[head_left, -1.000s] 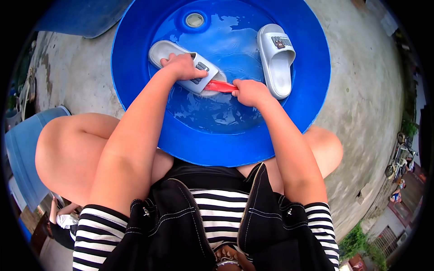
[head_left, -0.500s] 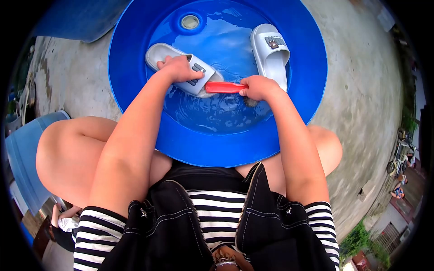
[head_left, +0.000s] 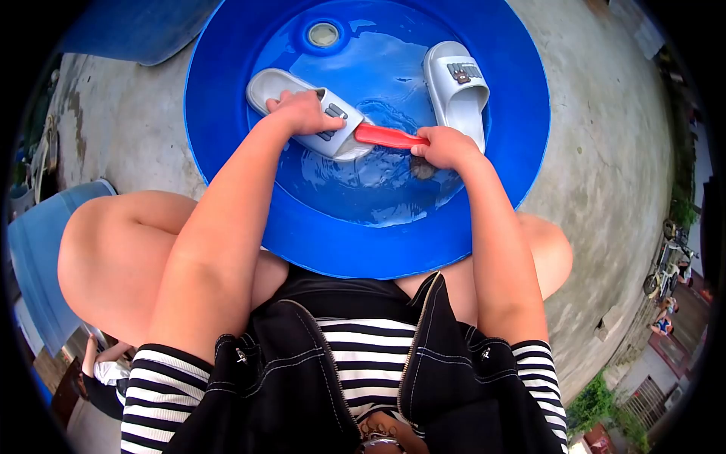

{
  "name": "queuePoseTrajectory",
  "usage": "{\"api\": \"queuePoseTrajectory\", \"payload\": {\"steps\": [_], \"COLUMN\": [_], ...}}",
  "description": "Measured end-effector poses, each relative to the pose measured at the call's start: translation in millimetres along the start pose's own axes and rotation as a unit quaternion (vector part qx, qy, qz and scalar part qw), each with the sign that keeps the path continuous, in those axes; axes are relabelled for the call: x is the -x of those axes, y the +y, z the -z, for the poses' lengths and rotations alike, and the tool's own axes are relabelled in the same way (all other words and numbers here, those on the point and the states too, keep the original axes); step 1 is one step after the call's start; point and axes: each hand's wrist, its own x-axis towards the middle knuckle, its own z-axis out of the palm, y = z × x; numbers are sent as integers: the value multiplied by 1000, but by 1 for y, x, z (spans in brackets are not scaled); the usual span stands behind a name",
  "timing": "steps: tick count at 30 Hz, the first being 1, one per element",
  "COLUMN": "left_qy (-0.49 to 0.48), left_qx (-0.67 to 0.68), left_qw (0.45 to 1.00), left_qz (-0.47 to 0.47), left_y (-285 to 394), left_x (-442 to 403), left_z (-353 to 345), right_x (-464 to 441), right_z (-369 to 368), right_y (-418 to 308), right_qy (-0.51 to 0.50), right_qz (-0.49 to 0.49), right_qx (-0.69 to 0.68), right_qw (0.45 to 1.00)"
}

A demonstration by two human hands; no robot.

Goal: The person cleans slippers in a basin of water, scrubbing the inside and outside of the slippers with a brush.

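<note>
A blue tub (head_left: 355,253) holds shallow, rippling water (head_left: 363,200). At its left lies a white slide sandal (head_left: 344,140), tilted, with a dark design on the strap. My left hand (head_left: 304,113) is closed on this sandal, thumb over the strap and fingers in the foot opening. My right hand (head_left: 448,147) grips a red-handled brush (head_left: 392,137), whose left end lies at the sandal's toe; its bristles are not clear. Below my right hand is a brownish patch (head_left: 422,168) I cannot identify. The other white slide sandal (head_left: 463,94) rests against the tub's right side.
A round pale plug (head_left: 323,35) sits in the tub floor at the back. My knees flank the tub on concrete ground (head_left: 605,181). A light blue container (head_left: 49,257) stands at left, with a person (head_left: 110,371) behind it. Motorbikes (head_left: 665,265) are far right.
My right hand and the brush have shifted slightly right, and the brush now slopes down towards the hand. My left hand keeps its hold. The tub sits a little further right in view.
</note>
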Motion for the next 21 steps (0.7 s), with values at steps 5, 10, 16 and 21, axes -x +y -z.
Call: {"api": "queuePoseTrajectory", "payload": {"steps": [5,10,16,21], "left_qy": [-6,8,-5,-24], "left_qx": [-7,-23,-6,-10], "left_qw": [1000,1000,1000,1000], "left_qz": [9,8,1,10], "left_y": [1,6,2,4], "left_x": [-1,7,1,4], "left_z": [0,3,2,6], "right_x": [4,-3,-17,-15], "right_z": [-33,-49,-6,-16], "right_y": [-40,-46,15,-21], "right_qy": [68,106,-52,-19], "right_qz": [12,36,-3,23], "right_qx": [-11,-46,-84,-8], "right_qw": [998,993,995,1000]}}
